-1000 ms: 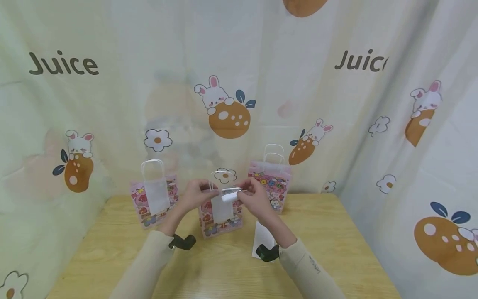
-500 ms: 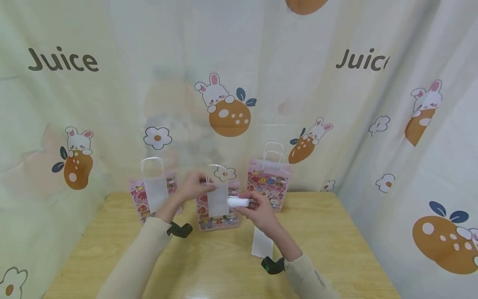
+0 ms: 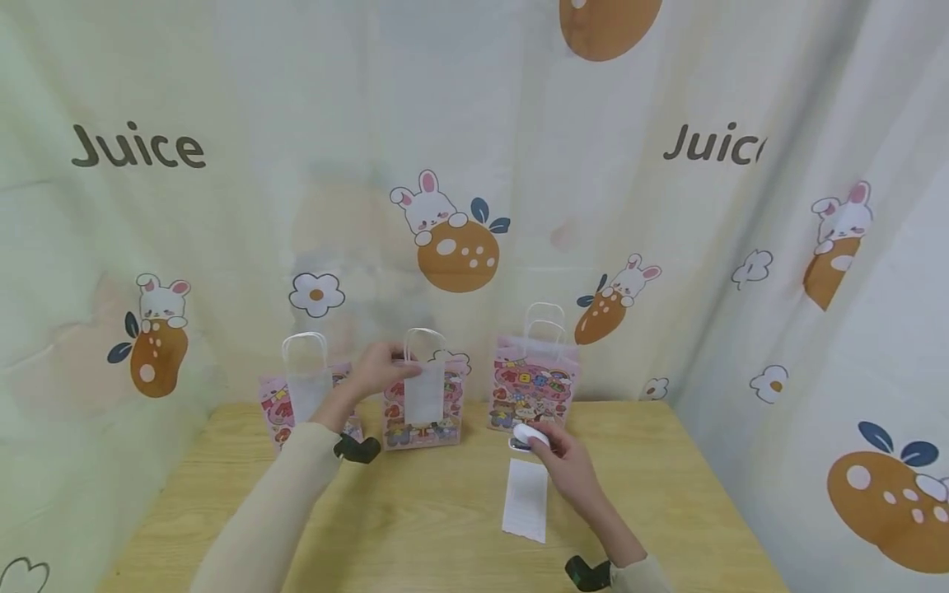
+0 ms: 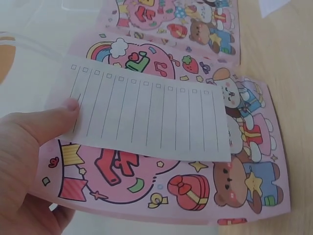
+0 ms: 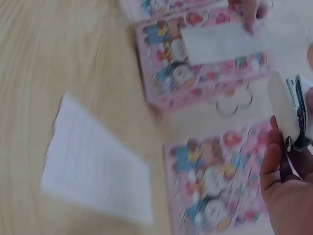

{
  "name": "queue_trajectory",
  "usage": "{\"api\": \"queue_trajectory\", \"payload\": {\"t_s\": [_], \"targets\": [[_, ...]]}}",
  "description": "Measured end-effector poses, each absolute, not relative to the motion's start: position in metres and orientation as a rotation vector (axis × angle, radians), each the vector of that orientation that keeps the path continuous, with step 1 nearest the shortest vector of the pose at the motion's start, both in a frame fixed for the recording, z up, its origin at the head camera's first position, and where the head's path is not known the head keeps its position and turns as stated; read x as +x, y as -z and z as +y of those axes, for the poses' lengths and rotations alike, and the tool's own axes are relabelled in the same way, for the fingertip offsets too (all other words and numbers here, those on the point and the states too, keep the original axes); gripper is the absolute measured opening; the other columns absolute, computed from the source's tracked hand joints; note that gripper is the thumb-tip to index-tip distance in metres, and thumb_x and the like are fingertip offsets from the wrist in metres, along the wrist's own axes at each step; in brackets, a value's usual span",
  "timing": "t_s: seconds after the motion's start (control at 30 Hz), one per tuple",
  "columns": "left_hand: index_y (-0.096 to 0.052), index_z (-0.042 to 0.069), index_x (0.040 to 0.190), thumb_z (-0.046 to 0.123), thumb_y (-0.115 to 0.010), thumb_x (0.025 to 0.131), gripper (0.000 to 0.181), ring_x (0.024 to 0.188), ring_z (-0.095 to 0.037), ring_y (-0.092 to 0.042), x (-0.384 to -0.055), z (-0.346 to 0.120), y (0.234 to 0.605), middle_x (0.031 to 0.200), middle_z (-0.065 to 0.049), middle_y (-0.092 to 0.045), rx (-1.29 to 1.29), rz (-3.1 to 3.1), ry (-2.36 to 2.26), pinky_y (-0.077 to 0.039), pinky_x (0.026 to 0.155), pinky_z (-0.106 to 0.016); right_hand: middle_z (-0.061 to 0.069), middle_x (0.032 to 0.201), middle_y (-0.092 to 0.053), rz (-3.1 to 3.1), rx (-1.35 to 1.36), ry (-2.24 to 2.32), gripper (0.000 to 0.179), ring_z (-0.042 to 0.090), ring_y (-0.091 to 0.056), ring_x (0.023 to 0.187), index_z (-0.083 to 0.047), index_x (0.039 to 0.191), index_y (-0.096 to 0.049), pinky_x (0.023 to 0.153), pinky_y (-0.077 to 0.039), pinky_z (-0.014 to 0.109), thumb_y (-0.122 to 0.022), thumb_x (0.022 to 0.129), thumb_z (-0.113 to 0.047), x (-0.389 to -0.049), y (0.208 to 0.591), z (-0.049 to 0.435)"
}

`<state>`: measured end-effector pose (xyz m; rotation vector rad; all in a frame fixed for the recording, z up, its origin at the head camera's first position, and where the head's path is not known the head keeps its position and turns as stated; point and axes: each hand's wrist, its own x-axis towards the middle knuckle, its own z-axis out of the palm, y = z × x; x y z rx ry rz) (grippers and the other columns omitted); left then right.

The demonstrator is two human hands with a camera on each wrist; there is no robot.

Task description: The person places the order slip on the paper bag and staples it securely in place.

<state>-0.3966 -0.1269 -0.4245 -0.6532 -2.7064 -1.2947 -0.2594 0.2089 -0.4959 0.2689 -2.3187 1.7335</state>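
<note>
My left hand (image 3: 380, 369) pinches the top edge of the middle pink cartoon-printed paper bag (image 3: 451, 409). Its thumb lies on a ruled white paper slip (image 4: 146, 115) with a row of small checkboxes, which hangs flat against the bag's front. In the left wrist view, the fingers go behind the bag. To the right, my right hand (image 3: 569, 463) grips a small white stapler (image 3: 530, 433) near the right end of the table. Its jaws stand apart in the right wrist view (image 5: 284, 105). Below the stapler, a loose paper slip (image 3: 525, 504) lies on the wood.
Another pink bag (image 3: 276, 403) with a slip on its front stands at the left, partly behind my left arm. A third bag (image 3: 532, 380), with no slip showing, stands at the back right. A printed curtain (image 3: 474, 123) rises behind the wooden table (image 3: 437, 519).
My right hand has moved the stapler away from the middle bag's top, to the right and down, near the loose slip. My left hand stays at the bag, which has shifted slightly left.
</note>
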Motion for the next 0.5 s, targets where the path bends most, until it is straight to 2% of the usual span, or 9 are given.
{"api": "queue_trajectory", "payload": {"t_s": [0.13, 0.27, 0.5], "targets": [[-0.070, 0.004, 0.089, 0.014, -0.074, 0.087, 0.011, 0.079, -0.021, -0.065, -0.399, -0.131, 0.422, 0.085, -0.006, -0.069, -0.668, -2.683, 1.319, -0.055, 0.071, -0.036, 0.018, 0.106, -0.066, -2.343, 0.202, -1.656, 0.028, 0.015, -0.061, 0.086, 0.007, 0.116, -0.064, 0.069, -0.052, 0.021, -0.066, 0.094, -0.009, -0.262, 0.516, 0.235], [-0.068, 0.003, 0.086, 0.012, -0.074, 0.087, 0.011, 0.073, -0.021, -0.062, -0.401, -0.137, 0.422, 0.080, -0.006, -0.067, -0.665, -2.684, 1.327, -0.054, 0.067, -0.034, 0.016, 0.110, -0.066, -2.464, 0.103, -1.467, 0.028, 0.020, -0.061, 0.092, 0.003, 0.117, -0.065, 0.074, -0.052, 0.022, -0.066, 0.094, -0.013, -0.262, 0.534, 0.266], [-0.068, 0.002, 0.093, 0.014, -0.073, 0.088, 0.014, 0.078, -0.021, -0.063, -0.407, -0.139, 0.419, 0.086, -0.008, -0.068, -0.620, -2.714, 1.311, -0.055, 0.070, -0.035, 0.016, 0.104, -0.066, -2.609, 0.030, -1.198, 0.029, 0.022, -0.057, 0.084, 0.003, 0.115, -0.064, 0.067, -0.049, 0.027, -0.063, 0.097, -0.020, -0.262, 0.549, 0.317]]}}
